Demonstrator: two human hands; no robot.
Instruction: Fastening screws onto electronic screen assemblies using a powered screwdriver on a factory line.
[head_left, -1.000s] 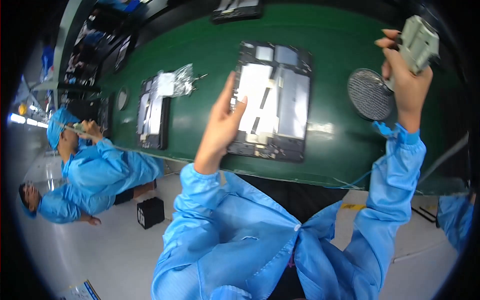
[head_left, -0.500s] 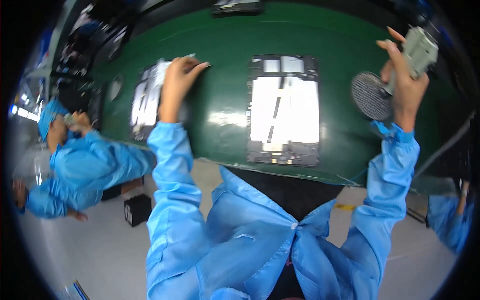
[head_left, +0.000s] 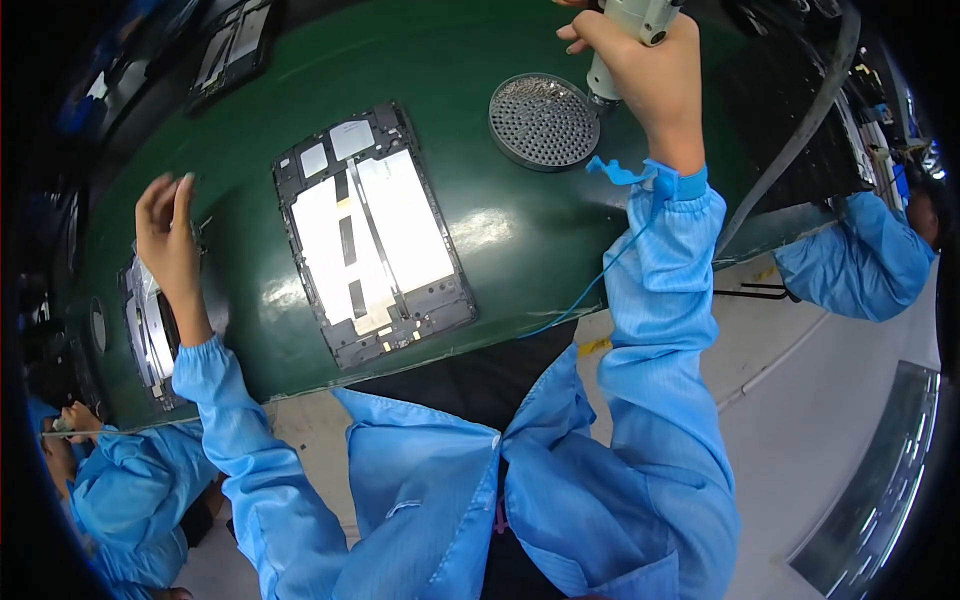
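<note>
In my right hand (head_left: 660,85) is a pale grey electric screwdriver (head_left: 632,15), fingers wrapped round its body at the top of the view. The tool's lower end points down beside a round grey screw tray (head_left: 545,122) covered in small holes. A blue wrist strap (head_left: 660,183) with a thin cord circles that wrist. My left hand (head_left: 170,245) is raised at the left, its fingertips a little apart and nothing visible between them. Below and behind it lies a partly hidden opened tablet (head_left: 150,335). Between my hands another opened tablet (head_left: 375,235) lies flat, showing silver battery panels and black strips.
All this lies on a green bench mat (head_left: 480,290). A further opened device (head_left: 235,50) is at the far left. A thick grey cable (head_left: 800,135) hangs at the right. Co-workers in blue sit at the left (head_left: 140,500) and right (head_left: 855,260).
The view has turned, so the bench things appear shifted left and tilted. My left hand has come away from the left tablet's top. The right hand still grips the screwdriver, now nearer the screw tray's far edge.
</note>
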